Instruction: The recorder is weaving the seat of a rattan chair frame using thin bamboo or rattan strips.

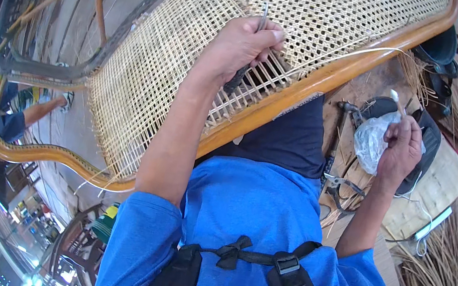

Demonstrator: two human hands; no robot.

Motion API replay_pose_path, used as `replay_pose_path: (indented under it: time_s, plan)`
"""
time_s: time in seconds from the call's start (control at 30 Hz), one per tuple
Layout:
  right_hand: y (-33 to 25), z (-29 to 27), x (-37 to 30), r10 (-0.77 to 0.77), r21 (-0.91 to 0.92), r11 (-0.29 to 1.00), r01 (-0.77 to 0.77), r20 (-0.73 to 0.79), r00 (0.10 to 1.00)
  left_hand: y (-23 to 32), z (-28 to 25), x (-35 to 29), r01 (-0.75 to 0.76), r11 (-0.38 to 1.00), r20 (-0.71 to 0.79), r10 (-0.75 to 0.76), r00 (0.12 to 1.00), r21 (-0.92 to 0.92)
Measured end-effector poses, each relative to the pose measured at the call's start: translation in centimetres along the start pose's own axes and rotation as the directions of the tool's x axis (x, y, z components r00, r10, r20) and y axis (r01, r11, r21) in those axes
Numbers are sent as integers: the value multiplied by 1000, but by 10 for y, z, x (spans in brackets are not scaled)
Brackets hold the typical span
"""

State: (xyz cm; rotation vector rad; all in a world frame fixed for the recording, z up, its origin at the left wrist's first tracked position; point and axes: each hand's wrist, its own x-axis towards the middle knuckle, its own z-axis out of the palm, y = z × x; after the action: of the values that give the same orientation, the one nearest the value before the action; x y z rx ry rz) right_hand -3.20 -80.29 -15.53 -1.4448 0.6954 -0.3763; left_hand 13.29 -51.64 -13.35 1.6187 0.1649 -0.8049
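Far left: a co-worker's forearm (45, 110) reaches in beyond the chairwork, well apart from the hands near me.
Curved wood: a brown bent piece (13, 152) sweeps round beside the weaving's lower left end.
Cane panel: the pale woven sheet (147, 86) fills the upper middle, slanting across in front of the person in blue; near its front edge some strands run with open gaps between them.
Left hand: the fist (248, 48) is over the panel, fingers wrapped round a slim tool (264, 11), metal end pointing up and away, dark end below the fist over the gaps; whether that end touches the strands, I can't tell.
Front rail: glossy brown wood (338, 76) borders the cane, a loose pale strand (389, 49) lying across it.
Right hand: raised (403, 146) clear of the panel, thumb and fingers pinched on a short, white-tipped stick (395, 96).
Beside that hand: a clear plastic bag (368, 144); nearer the body, cutters (333, 191).
Far right: a heap of loose brown strands (440, 266).
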Motion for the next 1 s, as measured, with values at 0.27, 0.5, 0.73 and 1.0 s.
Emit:
replay_pose_path:
  time_s: [0.27,0.5,0.73,1.0]
  plan:
    - [-26,122,9,-255,-359,841,406,398,881,-9,-2,4,-38,997,57,42,997,-70]
    - [-26,142,14,-250,-460,744,485,481,840,-9,-8,2,-95,993,95,101,990,-69]
    - [-22,143,10,-275,-433,769,470,439,855,-9,-8,3,-89,993,108,98,989,-78]
    - [-33,108,15,-328,-230,906,355,145,933,-5,-4,1,-87,996,98,90,991,-31]
